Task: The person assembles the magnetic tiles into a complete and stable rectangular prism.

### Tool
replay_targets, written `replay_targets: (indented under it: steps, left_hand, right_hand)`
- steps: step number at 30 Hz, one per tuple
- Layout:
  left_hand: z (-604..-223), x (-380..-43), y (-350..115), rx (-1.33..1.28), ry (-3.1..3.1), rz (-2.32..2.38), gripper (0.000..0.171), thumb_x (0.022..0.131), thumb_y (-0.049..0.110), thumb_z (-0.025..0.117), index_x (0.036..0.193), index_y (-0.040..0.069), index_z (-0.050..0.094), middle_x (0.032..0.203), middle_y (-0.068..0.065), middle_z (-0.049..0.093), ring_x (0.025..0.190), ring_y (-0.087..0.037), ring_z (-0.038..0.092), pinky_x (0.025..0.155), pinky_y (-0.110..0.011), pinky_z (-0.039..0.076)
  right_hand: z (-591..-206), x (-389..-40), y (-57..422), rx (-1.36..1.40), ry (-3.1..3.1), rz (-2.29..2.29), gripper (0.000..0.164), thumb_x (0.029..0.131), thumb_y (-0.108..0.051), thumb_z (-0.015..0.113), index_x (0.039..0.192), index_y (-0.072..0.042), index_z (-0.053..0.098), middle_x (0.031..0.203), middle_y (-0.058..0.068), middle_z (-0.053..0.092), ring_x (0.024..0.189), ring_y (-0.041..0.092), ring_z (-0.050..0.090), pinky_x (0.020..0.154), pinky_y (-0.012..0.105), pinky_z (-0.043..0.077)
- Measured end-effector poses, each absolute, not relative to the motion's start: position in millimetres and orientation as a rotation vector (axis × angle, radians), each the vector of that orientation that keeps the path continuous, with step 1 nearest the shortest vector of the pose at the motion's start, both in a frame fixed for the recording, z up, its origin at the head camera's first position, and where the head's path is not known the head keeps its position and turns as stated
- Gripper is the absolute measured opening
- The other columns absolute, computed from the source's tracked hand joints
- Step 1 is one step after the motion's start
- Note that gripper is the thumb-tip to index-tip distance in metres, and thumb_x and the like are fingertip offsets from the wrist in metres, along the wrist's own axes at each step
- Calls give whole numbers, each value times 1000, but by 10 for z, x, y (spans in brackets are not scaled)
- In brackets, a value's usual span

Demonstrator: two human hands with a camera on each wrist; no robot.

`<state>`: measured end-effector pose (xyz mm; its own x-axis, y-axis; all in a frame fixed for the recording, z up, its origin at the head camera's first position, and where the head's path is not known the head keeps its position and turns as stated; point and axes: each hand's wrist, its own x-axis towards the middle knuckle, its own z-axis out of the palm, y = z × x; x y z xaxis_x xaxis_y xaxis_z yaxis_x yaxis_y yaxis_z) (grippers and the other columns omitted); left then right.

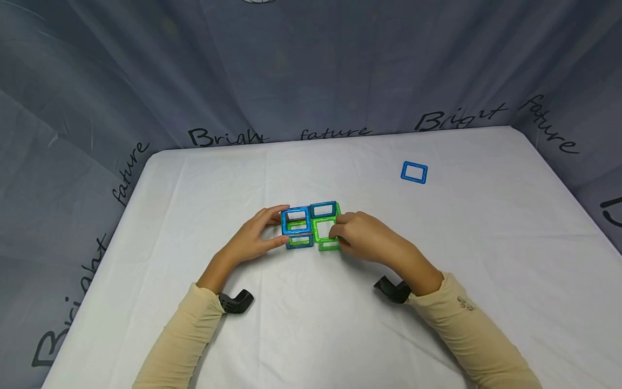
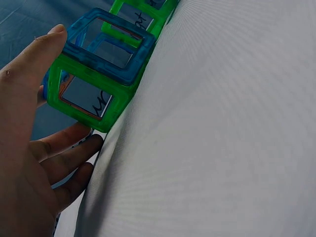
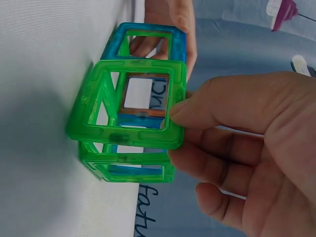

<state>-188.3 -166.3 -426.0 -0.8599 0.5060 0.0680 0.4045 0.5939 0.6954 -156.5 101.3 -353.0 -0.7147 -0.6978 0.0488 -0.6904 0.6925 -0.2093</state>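
Note:
A small structure of see-through magnetic tile frames stands on the white table, with a blue-topped cube (image 1: 308, 220) on its left. My left hand (image 1: 250, 237) holds this cube, thumb at the near top edge and fingers round the far left side. A green side of it (image 2: 74, 112) faces the left wrist view. At the right end my right hand (image 1: 366, 235) pinches a green square tile (image 3: 126, 138) between thumb and fingers. That tile sits against the other frames. An orange-brown tile (image 3: 143, 112) shows through it. My right fingers hide part of the right end.
A loose blue square tile (image 1: 413, 180) lies toward the back right of the white table (image 1: 194, 183). Grey cloth (image 1: 311, 70) with handwritten words hangs behind and at the sides. Black wrist mounts (image 1: 236, 302) are on both forearms.

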Motion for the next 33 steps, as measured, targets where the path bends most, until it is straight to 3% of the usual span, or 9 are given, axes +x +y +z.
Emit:
replay_targets:
  steps: [18,33]
  left_hand:
    - [-4244,-1886,-1660,785,2670,1126,68,82,38,66,140,31,31,122,-4,52,115,-19,53,101,-46,37]
    - [-4260,-1892,-1663,775,2670,1125,68,82,40,66,139,33,31,121,-3,52,114,-19,54,101,-46,36]
  right_hand:
    - [-3593,-1596,956,-1243,2991,-215,14,74,-5,72,87,-9,72,78,2,63,72,15,55,69,28,48]
    - [-3628,-1621,939,-1223,2996,-268,14,76,-4,70,89,-8,72,84,4,65,80,18,60,77,31,50]
